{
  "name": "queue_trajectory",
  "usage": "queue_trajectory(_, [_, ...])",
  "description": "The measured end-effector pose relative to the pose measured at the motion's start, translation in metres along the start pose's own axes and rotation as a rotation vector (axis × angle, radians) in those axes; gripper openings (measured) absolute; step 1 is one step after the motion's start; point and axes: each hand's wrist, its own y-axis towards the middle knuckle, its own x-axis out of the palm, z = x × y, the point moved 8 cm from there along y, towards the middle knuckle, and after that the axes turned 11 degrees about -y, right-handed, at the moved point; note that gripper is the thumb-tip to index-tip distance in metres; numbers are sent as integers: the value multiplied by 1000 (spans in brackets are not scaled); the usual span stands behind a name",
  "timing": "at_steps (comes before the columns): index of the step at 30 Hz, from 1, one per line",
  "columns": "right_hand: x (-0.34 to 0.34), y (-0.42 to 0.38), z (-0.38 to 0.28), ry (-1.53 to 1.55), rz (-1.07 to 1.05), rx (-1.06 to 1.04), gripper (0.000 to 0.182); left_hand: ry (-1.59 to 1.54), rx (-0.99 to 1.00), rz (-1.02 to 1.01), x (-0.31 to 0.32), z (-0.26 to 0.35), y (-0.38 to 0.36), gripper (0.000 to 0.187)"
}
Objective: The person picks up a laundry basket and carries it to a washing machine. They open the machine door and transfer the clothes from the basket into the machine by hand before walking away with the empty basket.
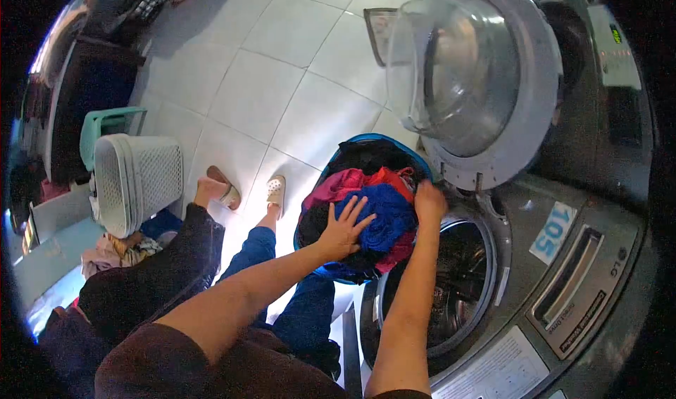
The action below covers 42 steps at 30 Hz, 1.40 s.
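A blue-rimmed laundry basket (pixel 420 155) heaped with clothes stands at the open front of a washing machine. On top lies a bunched blue garment (pixel 384 216), with red clothing (pixel 396 181) and magenta clothing (pixel 336 188) around it and black clothing (pixel 359 158) at the far side. My left hand (pixel 341 231) rests on the heap, fingers spread over the blue garment's left side. Curled at the basket's right edge is my right hand (pixel 430 202); what its fingers grip, rim or cloth, is hidden. The washer's drum (pixel 461 272) shows beside my right forearm.
The washer's round glass door (pixel 472 75) swings wide beyond the basket. A detergent drawer (pixel 567 272) and a "105" label (pixel 553 233) are on its front. Stacked white baskets (pixel 158 173) stand at left near a person in dark clothing (pixel 162 272). Sandals (pixel 277 191) rest on the tiled floor (pixel 253 89).
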Motion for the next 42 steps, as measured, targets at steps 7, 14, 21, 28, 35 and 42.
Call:
queue_trajectory(7, [-11,2,-204,-41,377,-608,51,137,-53,-54,37,-29,1,62])
queue_trajectory(14, [65,10,-218,-497,155,-478,49,24,-3,80,25,-23,2,55])
queue_trajectory(21, [66,37,-224,-345,166,-694,37,146,-79,-47,46,-36,13,54])
queue_trajectory(28, [-57,-60,-121,327,475,-337,41,-70,88,-38,-45,11,-7,71])
queue_trajectory(35, [29,-123,-81,154,352,184,66,-406,-397,288,-33,-90,-39,89])
queue_trajectory(42, [70,-112,-91,135,519,154,67,-841,-502,119,52,-150,-24,118])
